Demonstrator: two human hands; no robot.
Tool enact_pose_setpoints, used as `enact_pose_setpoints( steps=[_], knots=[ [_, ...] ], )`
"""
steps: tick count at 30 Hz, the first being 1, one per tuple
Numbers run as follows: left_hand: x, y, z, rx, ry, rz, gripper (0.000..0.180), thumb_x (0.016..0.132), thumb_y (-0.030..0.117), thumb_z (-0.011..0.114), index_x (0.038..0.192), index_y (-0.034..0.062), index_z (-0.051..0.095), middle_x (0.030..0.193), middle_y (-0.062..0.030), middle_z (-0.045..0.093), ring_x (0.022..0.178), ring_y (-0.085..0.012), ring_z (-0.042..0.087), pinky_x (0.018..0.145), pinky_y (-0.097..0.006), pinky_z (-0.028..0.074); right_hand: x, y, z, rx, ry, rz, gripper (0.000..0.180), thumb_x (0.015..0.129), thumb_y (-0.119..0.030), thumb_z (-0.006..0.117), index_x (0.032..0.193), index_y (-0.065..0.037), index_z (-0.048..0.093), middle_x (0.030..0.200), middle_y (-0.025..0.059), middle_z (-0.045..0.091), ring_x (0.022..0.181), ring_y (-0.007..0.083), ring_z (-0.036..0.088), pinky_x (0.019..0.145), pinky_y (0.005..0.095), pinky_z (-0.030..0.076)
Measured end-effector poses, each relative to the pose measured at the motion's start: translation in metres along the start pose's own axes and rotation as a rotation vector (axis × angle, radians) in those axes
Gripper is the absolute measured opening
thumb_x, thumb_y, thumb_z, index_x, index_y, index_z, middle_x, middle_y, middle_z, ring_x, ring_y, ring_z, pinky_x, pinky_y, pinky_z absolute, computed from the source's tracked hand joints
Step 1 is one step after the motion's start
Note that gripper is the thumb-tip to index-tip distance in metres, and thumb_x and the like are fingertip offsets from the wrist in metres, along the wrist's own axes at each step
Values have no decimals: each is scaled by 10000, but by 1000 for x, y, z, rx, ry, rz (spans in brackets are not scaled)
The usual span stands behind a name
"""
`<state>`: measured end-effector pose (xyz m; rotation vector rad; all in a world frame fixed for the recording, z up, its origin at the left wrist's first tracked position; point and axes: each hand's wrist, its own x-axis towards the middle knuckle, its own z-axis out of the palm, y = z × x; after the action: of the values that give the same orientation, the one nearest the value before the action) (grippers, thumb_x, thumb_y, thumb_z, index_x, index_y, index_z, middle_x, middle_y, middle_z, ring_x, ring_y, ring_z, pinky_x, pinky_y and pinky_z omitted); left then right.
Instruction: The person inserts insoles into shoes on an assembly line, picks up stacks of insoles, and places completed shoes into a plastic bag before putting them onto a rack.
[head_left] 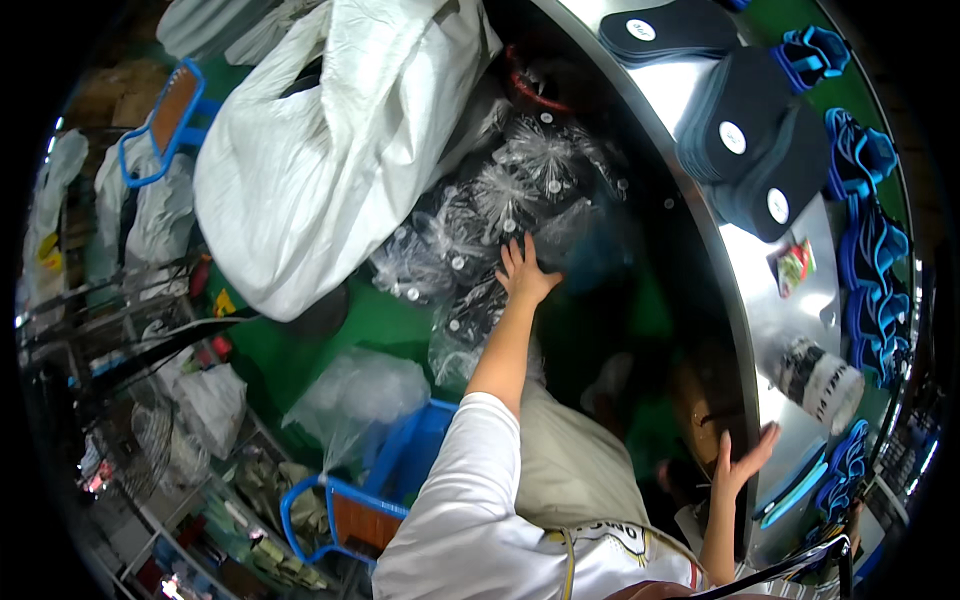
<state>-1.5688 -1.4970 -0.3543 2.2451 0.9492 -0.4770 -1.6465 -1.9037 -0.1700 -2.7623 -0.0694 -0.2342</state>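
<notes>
My left hand (pixel 527 272), fingers spread, reaches over a heap of knotted clear plastic bags (pixel 508 195) on the floor. Dark contents and small round white labels show through the bags. Whether the fingertips touch the nearest bag, I cannot tell. My right hand (pixel 745 465) is at the edge of the metal table (pixel 780 335), its fingers apart and holding nothing. Close to it on the table are a roll in dark and white wrapping (pixel 820 385) and flat light-blue strips (pixel 795 492).
Stacks of dark sole-shaped pieces (pixel 752 105) and a row of curved blue pieces (pixel 866 250) line the table. A large white sack (pixel 330 150) stands left of the bags. A blue chair (pixel 405 450) with a clear bag (pixel 365 390) on it is beside my left arm.
</notes>
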Motion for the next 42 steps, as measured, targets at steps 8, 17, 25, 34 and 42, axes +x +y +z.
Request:
enact_pose_setpoints(
  steps=[8, 17, 25, 34, 42],
  knots=[
    [112, -30, 127, -6, -85, 512, 421, 745, 289, 515, 1119, 115, 430, 1126, -176, 455, 1020, -317, 442, 855, -469, 336, 20, -25, 16, -135, 18, -84, 769, 752, -228, 600, 1308, 25, 133, 1354, 207, 116, 1237, 327, 204, 1013, 399, 166],
    [-103, 24, 68, -43, -297, 751, 161, 724, 86, 448, 844, 89, 554, 794, -57, 584, 851, -217, 517, 815, -398, 289, 1, -20, 1, -227, 18, -1, 745, 719, -193, 614, 1297, 14, 191, 1332, 214, 183, 1216, 331, 238, 1002, 395, 193],
    [-201, 71, -27, -114, 66, 1080, 125, 714, 94, 469, 818, 99, 539, 737, -42, 556, 720, -213, 519, 780, -403, 311, -33, -113, 12, 83, -240, -143, 853, 591, -169, 727, 1264, 38, 247, 1306, 213, 265, 1202, 356, 271, 996, 395, 201],
    [-409, 106, -102, -591, 310, 1110, 340, 613, 24, 566, 942, -11, 489, 691, -70, 498, 669, -219, 508, 635, -314, 329, -63, -197, 33, 678, -532, -191, 639, 783, -334, 570, 1252, -9, 284, 1071, 149, 495, 937, 246, 491, 851, 279, 358],
    [-540, 38, -189, -153, 994, 735, 838, 554, 179, 711, 1220, 7, 233, 1123, -147, 333, 1049, -277, 358, 881, -406, 290, -55, -292, -126, 1016, -1166, -538, 479, 892, -404, 326, 826, 25, 527, 815, 151, 604, 736, 226, 591, 709, 331, 457]
  ],
)
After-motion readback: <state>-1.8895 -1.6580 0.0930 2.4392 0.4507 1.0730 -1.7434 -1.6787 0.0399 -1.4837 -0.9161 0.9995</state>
